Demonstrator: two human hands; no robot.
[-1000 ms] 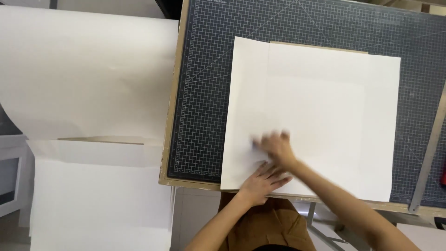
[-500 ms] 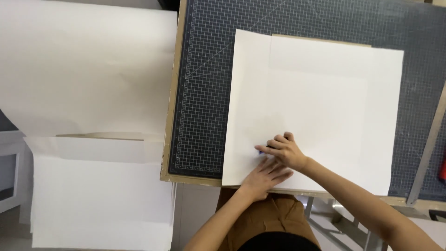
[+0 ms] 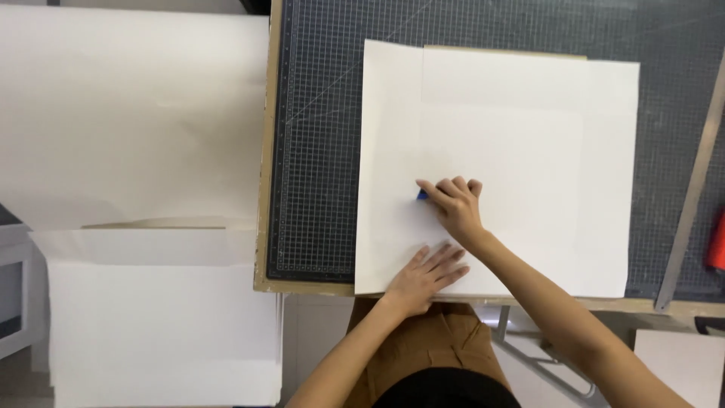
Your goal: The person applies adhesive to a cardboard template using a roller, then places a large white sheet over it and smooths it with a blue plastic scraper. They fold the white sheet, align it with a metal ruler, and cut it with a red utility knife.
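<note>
Since the earlier pictures, the right hand [image 3: 455, 208] has slid up and away from the near edge of the white sheet [image 3: 498, 166], while the left hand [image 3: 424, 276] has stayed pressed close to that edge. Now the right hand's fingers are curled over a small blue tool [image 3: 422, 195], only a corner of which peeks out at the fingertips, so I cannot tell its full shape; it rests against the paper. Its partner lies flat, fingers spread wide, palm down on the sheet, holding nothing. That sheet is spread on the dark gridded cutting mat [image 3: 317, 151], and a faint square outline shows through it, which suggests a stiffer board lies beneath the middle, with a tan strip of it showing at the far edge. I judge the paper to be light, thin and limp at its margins, easy to crease or smudge and inclined to slip on the mat unless pinned by a flat palm. It would best be taken by a free margin or corner, where no board backs it, and lifted gently with both hands to avoid a kink. More large white paper [image 3: 128, 113] lies on the surface to the left, well apart, and a long metal ruler [image 3: 691, 204] rests along the right side of the mat.
</note>
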